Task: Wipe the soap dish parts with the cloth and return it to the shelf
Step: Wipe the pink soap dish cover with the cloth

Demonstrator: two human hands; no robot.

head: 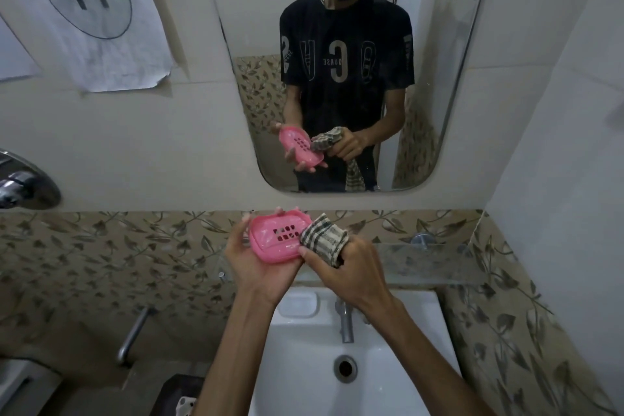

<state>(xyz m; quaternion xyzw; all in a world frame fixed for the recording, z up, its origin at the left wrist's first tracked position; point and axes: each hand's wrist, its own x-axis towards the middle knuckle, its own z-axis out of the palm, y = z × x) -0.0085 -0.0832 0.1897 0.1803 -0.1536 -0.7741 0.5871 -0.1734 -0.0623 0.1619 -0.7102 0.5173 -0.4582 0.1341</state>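
Above a white basin [304,365] in a leaf-tiled bathroom: left hand [251,258] curled around one pink soap dish [278,237], right hand [344,268] clutching one checked cloth [324,237] against its right edge. Behind right hand, one glass shelf [439,267]; below, one tap [345,321]; above, mirror [422,84].
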